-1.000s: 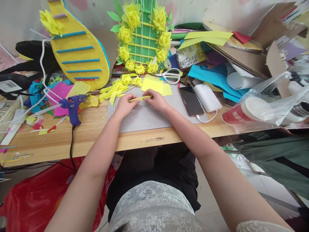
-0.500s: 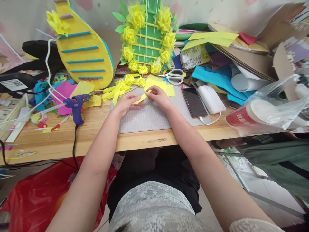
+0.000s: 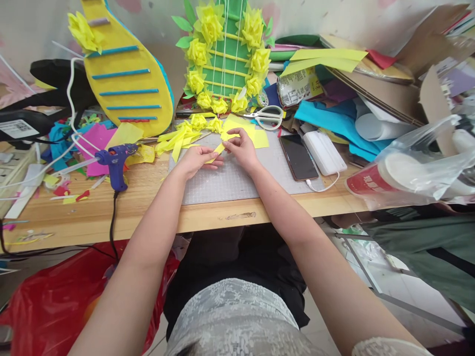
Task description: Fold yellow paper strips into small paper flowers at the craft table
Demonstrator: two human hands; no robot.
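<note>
My left hand (image 3: 196,162) and right hand (image 3: 242,149), partly closed, pinch a narrow yellow paper strip (image 3: 219,149) between them, over the grey mat (image 3: 222,190) on the tabletop (image 3: 89,217). Pulling unevenly could tear it; too slack a pinch could let it slip or crease crookedly.

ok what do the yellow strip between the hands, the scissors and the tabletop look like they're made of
Yellow strip: likely matte paper, being thin, flat and without shine.
Scissors: smooth, pale handles suggest plastic; the greyish blades are probably metal.
Tabletop: smooth-looking wood, judging by its grain streaks, though possibly laminate.
</note>
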